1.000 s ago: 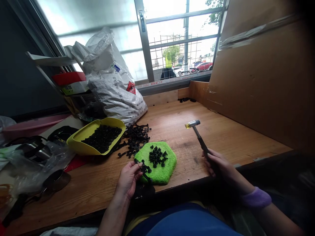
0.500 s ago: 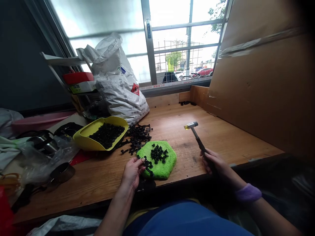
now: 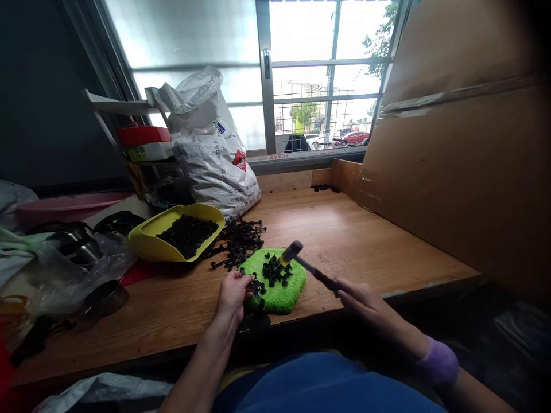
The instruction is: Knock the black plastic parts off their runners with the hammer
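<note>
My left hand (image 3: 233, 292) pinches a black molded part strip (image 3: 258, 288) at the left side of a fuzzy green pad (image 3: 289, 297). On that pad lies a heap of small black pieces (image 3: 275, 271). My right hand (image 3: 359, 298) grips the dark handle of a small mallet (image 3: 316, 273). Its head, with a yellow face turned down, is over the right side of the heap; whether it touches the pieces I cannot tell. Behind the pad more black strips (image 3: 241, 241) lie tangled on the table.
A yellow scoop-shaped tray (image 3: 144, 241) full of black pieces stands at left, before a large white sack (image 3: 206, 149). A cardboard sheet (image 3: 447, 149) walls the right side. A metal cup (image 3: 105, 298) and plastic bags (image 3: 103, 261) crowd the wooden table's (image 3: 172, 321) left.
My right hand has swung the mallet left and down, from beside the green pad to over it. The left hand keeps its hold on the strip, almost in place.
</note>
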A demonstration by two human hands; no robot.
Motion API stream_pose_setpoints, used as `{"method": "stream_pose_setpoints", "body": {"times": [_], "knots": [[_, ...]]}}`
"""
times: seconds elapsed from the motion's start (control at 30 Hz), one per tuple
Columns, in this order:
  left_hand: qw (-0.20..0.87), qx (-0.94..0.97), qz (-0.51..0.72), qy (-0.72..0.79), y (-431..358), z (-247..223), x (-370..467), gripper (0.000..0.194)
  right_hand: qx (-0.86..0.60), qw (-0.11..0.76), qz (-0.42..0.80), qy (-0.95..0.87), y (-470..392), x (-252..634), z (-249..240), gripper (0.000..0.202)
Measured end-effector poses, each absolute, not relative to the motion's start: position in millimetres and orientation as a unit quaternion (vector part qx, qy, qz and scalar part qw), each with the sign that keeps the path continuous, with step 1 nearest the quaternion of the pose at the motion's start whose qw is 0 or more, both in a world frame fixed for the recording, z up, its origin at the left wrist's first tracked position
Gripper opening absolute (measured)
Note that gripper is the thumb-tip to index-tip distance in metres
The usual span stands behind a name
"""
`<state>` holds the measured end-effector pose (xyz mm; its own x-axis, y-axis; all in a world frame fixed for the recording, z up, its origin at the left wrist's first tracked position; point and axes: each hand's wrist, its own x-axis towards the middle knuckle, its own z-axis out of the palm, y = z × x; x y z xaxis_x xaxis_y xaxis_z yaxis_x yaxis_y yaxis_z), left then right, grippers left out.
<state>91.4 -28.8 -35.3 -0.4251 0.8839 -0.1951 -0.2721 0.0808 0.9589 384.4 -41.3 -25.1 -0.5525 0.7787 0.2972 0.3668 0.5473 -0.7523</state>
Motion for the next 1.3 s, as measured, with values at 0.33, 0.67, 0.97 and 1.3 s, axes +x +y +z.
{"method": "stream_pose_setpoints", "body": {"times": [0.33, 0.67, 0.97, 1.3], "knots": [[0.445, 0.284, 0.623, 0.578, -25.6, -38.8, 91.1, 0.028, -0.399, 0.220, 0.205, -0.867, -50.0, 355.7, -16.9, 0.028], [0.450, 0.279, 0.626, 0.573, -24.9, -39.4, 90.4, 0.028, -0.404, 0.228, 0.166, -0.870, -50.4, 347.0, -3.5, 0.024], [0.522, 0.238, 0.608, 0.549, -26.3, -39.4, 80.9, 0.023, -0.343, 0.318, 0.234, -0.852, -43.2, 354.5, -5.8, 0.025], [0.519, 0.231, 0.605, 0.558, -25.6, -37.4, 83.7, 0.022, -0.392, 0.297, 0.250, -0.834, -43.6, 367.8, -37.8, 0.028]]}}
